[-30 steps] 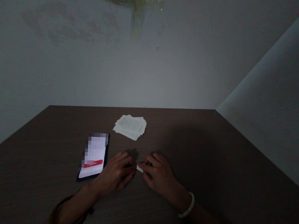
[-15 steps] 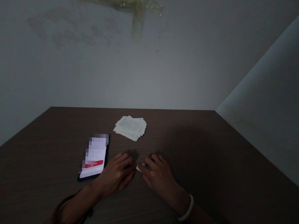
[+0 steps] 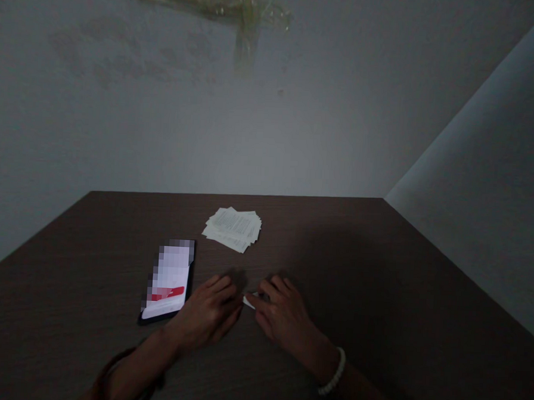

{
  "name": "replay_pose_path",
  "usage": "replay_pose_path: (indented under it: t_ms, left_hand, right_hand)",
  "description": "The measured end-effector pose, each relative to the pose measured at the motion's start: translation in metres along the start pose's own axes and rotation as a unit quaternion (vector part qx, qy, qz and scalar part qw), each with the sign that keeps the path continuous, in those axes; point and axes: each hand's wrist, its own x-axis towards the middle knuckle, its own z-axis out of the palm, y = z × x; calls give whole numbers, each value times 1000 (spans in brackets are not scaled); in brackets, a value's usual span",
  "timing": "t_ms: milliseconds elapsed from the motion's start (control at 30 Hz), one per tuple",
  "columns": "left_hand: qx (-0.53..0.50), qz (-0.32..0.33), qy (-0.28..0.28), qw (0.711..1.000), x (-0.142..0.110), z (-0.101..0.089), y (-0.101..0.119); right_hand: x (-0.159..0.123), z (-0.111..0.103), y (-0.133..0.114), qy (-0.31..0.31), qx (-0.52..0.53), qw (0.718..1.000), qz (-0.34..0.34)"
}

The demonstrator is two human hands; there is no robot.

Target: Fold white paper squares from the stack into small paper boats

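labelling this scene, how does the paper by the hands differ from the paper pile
The white paper is partly covered by the right hand; the paper pile lies uncovered, farther off. The white paper's visible part looks plain; the paper pile shows printed lines. Both look pale.

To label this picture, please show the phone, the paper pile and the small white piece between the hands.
Phone (image 3: 169, 281), head view: its lit screen.
Paper pile (image 3: 234, 228), head view: middle of the top sheets.
Small white piece (image 3: 249, 302), head view: its uncovered part.
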Motion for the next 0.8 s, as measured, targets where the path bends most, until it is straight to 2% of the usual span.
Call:
replay_pose_path:
  t_ms: [467, 800]
  left_hand:
    - [24, 10, -3, 1000, 2, -4, 4]
    - [36, 22, 10, 999, -1, 2, 3]
  right_hand:
    - [-3, -3, -2, 5, 43, 999, 26]
    - [-4, 2, 3, 19, 33, 999, 25]
